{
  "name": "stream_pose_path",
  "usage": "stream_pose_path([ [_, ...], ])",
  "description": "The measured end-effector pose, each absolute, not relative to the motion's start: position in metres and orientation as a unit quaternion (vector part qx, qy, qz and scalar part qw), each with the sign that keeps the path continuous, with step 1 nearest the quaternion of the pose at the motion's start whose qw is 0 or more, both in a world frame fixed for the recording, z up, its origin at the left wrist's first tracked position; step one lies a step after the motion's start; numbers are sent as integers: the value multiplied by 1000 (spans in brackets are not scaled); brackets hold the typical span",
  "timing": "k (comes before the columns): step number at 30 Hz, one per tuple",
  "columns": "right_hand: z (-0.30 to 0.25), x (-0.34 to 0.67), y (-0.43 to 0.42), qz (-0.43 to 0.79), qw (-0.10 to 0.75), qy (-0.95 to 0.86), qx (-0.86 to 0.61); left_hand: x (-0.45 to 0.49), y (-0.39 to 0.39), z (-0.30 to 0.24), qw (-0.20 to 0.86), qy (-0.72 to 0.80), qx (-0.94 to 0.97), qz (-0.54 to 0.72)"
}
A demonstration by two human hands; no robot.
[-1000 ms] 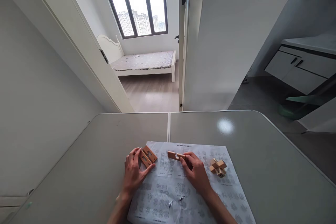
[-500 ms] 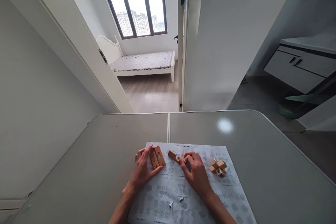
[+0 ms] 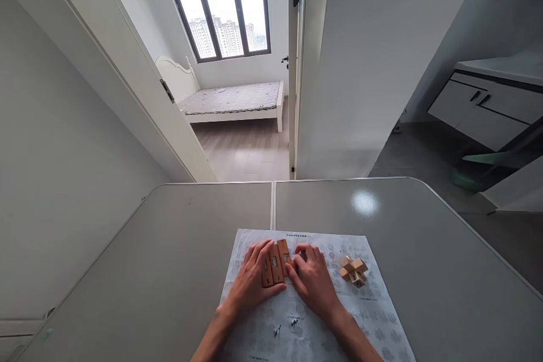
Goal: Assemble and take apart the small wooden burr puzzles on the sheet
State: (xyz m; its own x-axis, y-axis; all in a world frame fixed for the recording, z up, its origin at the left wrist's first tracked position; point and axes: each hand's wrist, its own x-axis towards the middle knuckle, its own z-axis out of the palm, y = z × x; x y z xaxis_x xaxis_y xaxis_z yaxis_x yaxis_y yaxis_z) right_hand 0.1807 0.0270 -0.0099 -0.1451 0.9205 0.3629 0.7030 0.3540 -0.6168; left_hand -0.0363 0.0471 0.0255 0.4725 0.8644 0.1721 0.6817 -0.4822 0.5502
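Three flat wooden puzzle pieces (image 3: 275, 264) with slots lie side by side on a printed instruction sheet (image 3: 339, 317). My left hand (image 3: 251, 283) curls around the two left pieces, thumb at their near end and fingers along their left side. My right hand (image 3: 313, 281) pinches the third piece and presses it against the right side of the other two. An assembled wooden burr puzzle (image 3: 353, 270) sits on the sheet just right of my right hand.
The sheet lies on a grey folding table (image 3: 169, 249) with a centre seam. Two small dark bits (image 3: 284, 325) lie on the paper near my wrists. Beyond the table an open doorway shows a bed (image 3: 233, 99) and window; a cabinet (image 3: 487, 107) stands at right.
My left hand slid the two slotted pieces rightward and turned them upright; my right hand brought the third piece left until all three sit together between both hands.
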Motion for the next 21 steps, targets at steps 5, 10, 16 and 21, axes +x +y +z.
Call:
stream_pose_path([
  [5,-6,183,28,183,369,-747,-522,-21,58,25,205,432,848,227],
  [10,-4,185,29,210,380,-745,-507,-15,63,21,200,438,843,239],
  [16,-5,185,31,227,395,-725,-516,-40,69,13,164,487,821,247],
  [21,-4,185,31,240,398,-716,-522,-79,81,11,78,577,765,275],
])
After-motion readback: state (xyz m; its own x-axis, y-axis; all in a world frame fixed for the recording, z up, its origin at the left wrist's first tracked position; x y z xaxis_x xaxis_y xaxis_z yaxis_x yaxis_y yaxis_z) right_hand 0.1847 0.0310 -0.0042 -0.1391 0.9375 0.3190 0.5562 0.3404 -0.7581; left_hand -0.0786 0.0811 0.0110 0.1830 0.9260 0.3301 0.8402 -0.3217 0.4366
